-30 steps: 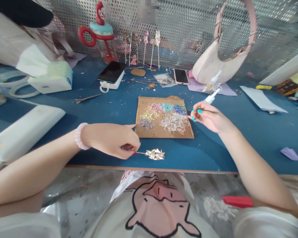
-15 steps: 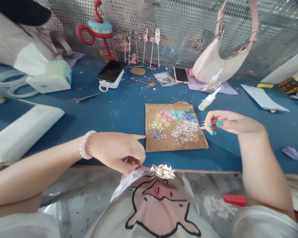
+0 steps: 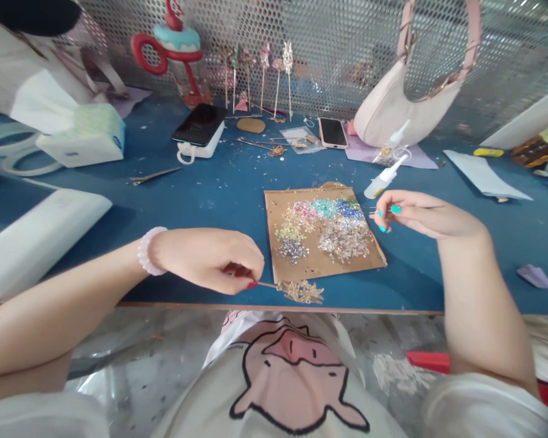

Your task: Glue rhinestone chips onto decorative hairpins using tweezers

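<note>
My left hand (image 3: 214, 258) is closed around the stem of a gold-coloured hair stick (image 3: 304, 291). The flower-like metal head of the stick points right, over the table's front edge and close to the near edge of a cardboard sheet (image 3: 283, 274). Small heaps of rhinestones (image 3: 344, 238) in pink, teal, blue, yellow, grey and clear lie on that cardboard. Just beyond its right edge, my right hand (image 3: 420, 213) pinches thin metal tweezers (image 3: 372, 211), mostly hidden by the fingers. A white glue bottle (image 3: 383, 180) lies by the cardboard's upper right corner.
Left on the blue table (image 3: 201, 207) are a tissue box (image 3: 84, 137), a hair clip (image 3: 155, 176) and a white case (image 3: 45, 237). Phones (image 3: 332, 132), a red-handled cup (image 3: 189, 73), upright hair sticks (image 3: 262, 79) and a handbag (image 3: 388, 115) stand or lie at the back.
My left hand has lifted its index finger off the cardboard's edge and brought the hair stick up and forward, its head turned. The cardboard has tilted slightly. My right hand stays near the cardboard's right edge.
</note>
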Action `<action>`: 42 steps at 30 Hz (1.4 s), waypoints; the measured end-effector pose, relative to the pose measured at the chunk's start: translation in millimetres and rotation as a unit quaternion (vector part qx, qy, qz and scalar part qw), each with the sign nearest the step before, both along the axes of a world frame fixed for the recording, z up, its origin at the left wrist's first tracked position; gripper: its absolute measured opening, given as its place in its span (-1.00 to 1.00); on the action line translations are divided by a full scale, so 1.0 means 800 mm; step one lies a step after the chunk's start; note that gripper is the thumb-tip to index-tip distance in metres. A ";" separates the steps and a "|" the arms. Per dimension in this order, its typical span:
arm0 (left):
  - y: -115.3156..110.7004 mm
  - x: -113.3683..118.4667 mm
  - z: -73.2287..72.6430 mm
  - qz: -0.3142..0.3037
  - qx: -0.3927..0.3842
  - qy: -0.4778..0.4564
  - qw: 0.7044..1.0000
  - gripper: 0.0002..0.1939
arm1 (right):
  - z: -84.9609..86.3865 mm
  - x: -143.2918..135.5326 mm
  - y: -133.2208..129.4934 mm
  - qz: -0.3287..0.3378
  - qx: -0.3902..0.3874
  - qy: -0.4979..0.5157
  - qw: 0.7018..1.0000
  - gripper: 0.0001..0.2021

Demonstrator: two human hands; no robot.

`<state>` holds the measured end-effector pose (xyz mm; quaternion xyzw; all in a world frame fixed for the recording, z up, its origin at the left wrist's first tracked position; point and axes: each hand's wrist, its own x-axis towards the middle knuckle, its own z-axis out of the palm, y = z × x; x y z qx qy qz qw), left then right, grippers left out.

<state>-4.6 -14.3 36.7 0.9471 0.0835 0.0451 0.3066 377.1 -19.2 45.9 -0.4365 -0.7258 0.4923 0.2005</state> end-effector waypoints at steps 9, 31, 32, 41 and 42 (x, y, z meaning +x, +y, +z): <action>0.041 -0.007 -0.008 0.222 -0.120 -0.025 0.967 -0.87 | -0.010 0.001 0.004 -0.073 -0.071 0.041 0.994 -0.73; 0.026 0.002 -0.008 0.185 -0.216 0.008 0.959 -0.75 | -0.005 -0.009 0.001 0.004 0.077 -0.057 0.995 -0.75; 0.023 0.003 -0.008 0.182 -0.205 0.007 0.962 -0.76 | -0.005 -0.018 -0.001 -0.005 0.123 -0.076 0.989 -0.77; -0.002 0.025 -0.003 0.160 -0.207 0.029 0.965 -0.72 | -0.014 -0.110 -0.035 0.073 0.462 -0.127 0.875 -0.71; -0.003 0.027 -0.003 0.159 -0.219 0.032 0.962 -0.71 | -0.015 -0.112 -0.037 0.076 0.484 -0.130 0.862 -0.72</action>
